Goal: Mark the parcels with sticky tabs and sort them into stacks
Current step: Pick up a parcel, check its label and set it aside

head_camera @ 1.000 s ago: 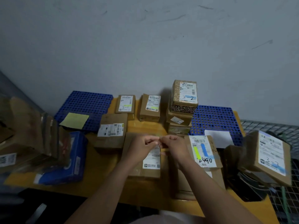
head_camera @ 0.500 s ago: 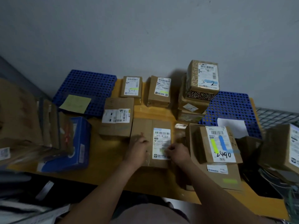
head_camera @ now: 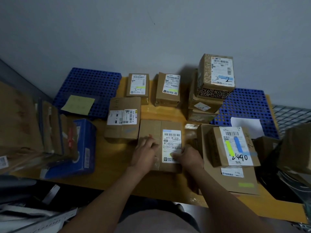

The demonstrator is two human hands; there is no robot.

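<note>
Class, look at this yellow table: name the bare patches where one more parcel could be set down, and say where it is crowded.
Bare table lies between the blue box and the left hand. The back-left blue mat is bare beyond its yellow note. Crowded: the right side, around the 2490 parcel and the 3-2 stack.

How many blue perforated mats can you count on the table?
2: one blue mat back left, under a yellow note; the other back right, beside the parcel stack. More may be hidden.
</note>
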